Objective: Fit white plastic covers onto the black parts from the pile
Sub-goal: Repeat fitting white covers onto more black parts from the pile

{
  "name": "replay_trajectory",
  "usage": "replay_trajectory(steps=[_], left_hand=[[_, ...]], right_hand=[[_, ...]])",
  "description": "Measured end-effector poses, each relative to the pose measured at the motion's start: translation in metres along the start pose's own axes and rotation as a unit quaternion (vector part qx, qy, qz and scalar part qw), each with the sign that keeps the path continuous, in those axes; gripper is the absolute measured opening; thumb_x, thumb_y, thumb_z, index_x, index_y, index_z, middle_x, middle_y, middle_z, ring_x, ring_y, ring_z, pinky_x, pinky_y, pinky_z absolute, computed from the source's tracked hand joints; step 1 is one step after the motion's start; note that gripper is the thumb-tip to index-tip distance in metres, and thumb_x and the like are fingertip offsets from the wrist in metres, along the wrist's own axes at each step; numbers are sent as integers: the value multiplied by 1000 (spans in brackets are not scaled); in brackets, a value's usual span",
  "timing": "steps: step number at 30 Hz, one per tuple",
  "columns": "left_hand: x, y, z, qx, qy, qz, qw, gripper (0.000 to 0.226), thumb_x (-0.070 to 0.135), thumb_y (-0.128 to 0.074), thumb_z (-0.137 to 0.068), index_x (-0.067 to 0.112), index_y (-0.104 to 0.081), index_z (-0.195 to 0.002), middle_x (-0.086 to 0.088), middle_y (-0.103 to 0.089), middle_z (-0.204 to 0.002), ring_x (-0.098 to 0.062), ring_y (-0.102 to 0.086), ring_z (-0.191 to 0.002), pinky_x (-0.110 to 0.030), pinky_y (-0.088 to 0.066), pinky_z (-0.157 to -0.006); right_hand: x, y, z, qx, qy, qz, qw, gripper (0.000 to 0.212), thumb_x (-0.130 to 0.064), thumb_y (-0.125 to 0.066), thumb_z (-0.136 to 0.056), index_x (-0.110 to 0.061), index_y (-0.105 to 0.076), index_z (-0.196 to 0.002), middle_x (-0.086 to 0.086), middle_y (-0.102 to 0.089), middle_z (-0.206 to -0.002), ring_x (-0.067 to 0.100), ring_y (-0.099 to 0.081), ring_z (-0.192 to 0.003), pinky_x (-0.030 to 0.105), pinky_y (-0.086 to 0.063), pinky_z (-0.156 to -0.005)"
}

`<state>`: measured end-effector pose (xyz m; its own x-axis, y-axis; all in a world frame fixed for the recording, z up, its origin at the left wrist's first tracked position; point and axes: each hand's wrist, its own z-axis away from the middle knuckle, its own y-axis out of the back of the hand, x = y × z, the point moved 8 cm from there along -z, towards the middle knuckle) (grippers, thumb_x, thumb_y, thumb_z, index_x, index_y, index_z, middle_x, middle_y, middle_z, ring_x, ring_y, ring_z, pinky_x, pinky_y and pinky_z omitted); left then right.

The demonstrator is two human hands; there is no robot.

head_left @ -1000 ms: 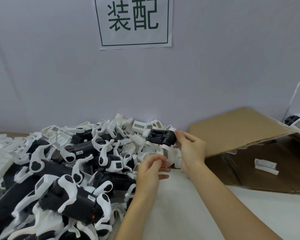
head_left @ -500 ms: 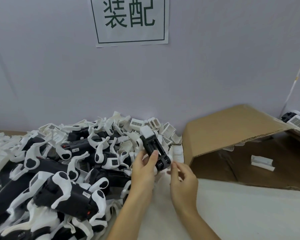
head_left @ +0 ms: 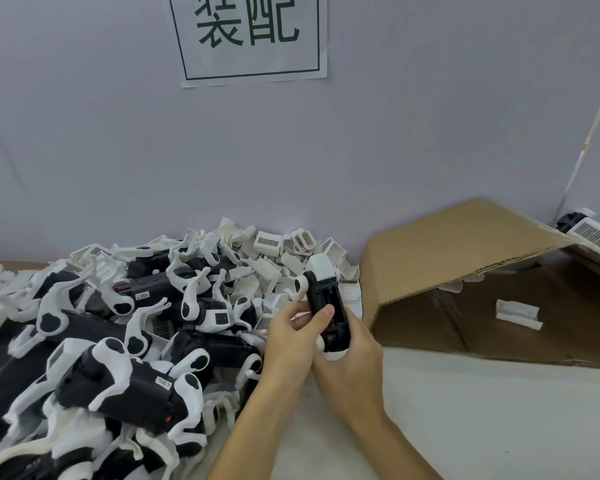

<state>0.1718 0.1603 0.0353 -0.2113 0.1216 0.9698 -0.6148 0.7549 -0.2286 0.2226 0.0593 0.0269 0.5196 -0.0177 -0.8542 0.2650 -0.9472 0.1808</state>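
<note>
Here both hands grip one black part [head_left: 326, 303] upright: the left hand [head_left: 291, 337] thumbs its face, the right hand [head_left: 354, 355] cups below. A cover probably still needs seating.

Soft, even light fills the view — no hard shadows and no glare on the pale wall [head_left: 430, 133]. Under the left hand [head_left: 291, 336] and right hand [head_left: 352, 355], only faint, diffuse shade falls on the white surface [head_left: 499, 427]. To the left of the hands, the glossy black parts in the pile [head_left: 118, 341] show dull highlights, and the nearest ones at the lower left edge look smeared and soft. To the right, the inside of the cardboard box [head_left: 465, 254] is dimmer than its lit top flap. Wide-angle bending shows at the edges — the wall sign [head_left: 253, 39] above leans and the cord [head_left: 589, 133] at far right curves. Fine detail is mushy overall
</note>
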Motion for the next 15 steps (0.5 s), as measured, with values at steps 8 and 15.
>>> replay_trajectory(steps=[8,15], left_hand=[[0,1,-1,-17,-6,-12,1000,12,19,-69,-93,18,-76,-103,-2,-78,-95,-12,-73,-96,-29,-52,-85],[2,3,-2,-18,-30,-22,999,12,14,-66,-95,15,-73,-105,0,-78,-96,-10,-73,-96,-15,-54,-74]], right_hand=[[-6,8,-6,31,40,17,999,41,-47,-71,-69,-34,-72,-108,-16,-71,-83,6,-68,-81,24,-55,-69],[-3,4,-11,-18,43,3,999,25,-46,-72,-70,-44,-68,-95,-16,-70,-78,7,-67,-73,16,-50,-60]])
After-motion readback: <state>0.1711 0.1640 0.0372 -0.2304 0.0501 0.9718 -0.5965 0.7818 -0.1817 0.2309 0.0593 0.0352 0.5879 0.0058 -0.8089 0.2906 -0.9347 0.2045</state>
